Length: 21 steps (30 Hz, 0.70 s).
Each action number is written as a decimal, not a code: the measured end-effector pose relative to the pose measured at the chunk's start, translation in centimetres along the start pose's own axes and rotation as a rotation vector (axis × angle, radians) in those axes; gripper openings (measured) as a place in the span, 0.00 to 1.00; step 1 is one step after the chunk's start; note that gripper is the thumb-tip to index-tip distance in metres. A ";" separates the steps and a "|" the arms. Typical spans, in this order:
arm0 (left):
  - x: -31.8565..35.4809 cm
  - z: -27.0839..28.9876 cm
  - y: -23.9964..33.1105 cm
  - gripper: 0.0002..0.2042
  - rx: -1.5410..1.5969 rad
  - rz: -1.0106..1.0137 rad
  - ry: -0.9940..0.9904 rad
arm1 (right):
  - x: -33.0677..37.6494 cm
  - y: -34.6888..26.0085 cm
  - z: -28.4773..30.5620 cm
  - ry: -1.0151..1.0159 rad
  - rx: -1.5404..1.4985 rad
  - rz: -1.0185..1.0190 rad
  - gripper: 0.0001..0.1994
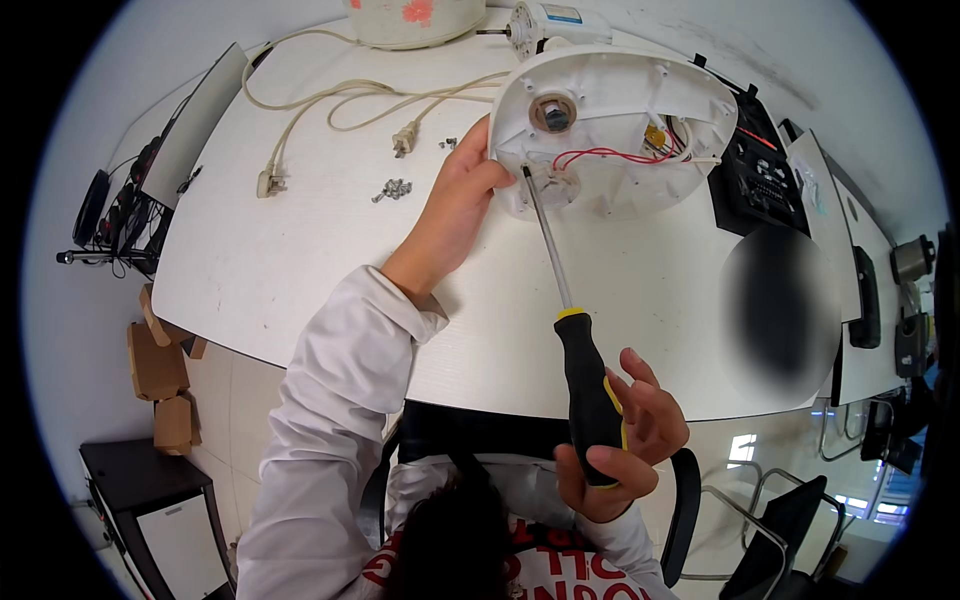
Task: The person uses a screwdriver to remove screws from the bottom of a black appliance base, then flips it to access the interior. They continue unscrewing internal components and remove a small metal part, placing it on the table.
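My left hand [452, 215] grips the left edge of a white plastic housing [625, 95], which is tilted up on the table with its ribbed inside facing me. Red wires [610, 153], a small yellowish part and a round metal fitting [553, 114] show inside it. My right hand [645, 425] holds a black-and-yellow screwdriver [590, 385] near the butt of its handle, with some fingers spread. The shaft points up and away, its tip at the housing's lower left, close to my left thumb. Whether a screw sits under the tip is too small to tell.
Loose screws [392, 189] lie left of my left hand, near a beige cable with a plug [404, 140]. A white motor [562, 30] and a pink-marked white round body [425, 25] stand at the back. An open black tool case [755, 175] is on the right, near a dark blurred oval [785, 310].
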<state>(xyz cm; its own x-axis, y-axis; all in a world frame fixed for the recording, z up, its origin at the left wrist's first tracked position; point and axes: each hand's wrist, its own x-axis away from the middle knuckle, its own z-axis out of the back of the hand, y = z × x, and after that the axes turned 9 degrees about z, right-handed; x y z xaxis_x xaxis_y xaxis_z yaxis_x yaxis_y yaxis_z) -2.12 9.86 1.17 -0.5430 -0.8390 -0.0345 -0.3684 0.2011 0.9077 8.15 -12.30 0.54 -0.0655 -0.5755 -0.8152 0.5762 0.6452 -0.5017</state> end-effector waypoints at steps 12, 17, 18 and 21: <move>5.1 -0.5 1.7 0.23 -0.260 -0.342 0.503 | -1.2 -0.8 0.7 -0.123 0.205 0.090 0.20; 12.3 -4.7 -1.3 0.05 -0.072 -0.186 0.566 | -1.3 -0.7 1.3 -0.041 0.163 0.101 0.20; 13.1 -4.7 -2.3 0.04 0.098 -0.131 0.465 | -1.3 -0.7 1.3 -0.028 0.146 0.092 0.18; 14.0 -6.1 -3.3 0.03 0.305 0.035 0.250 | -1.6 -1.0 1.4 -0.168 0.175 0.123 0.14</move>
<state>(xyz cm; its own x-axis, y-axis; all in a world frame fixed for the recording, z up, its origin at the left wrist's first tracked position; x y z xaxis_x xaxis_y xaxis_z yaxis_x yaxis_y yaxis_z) -3.93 -5.58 0.27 -0.3723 -0.9187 0.1316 -0.5804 0.3411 0.7395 8.86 -12.71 2.79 0.1408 -0.5829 -0.8003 0.7043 0.6271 -0.3328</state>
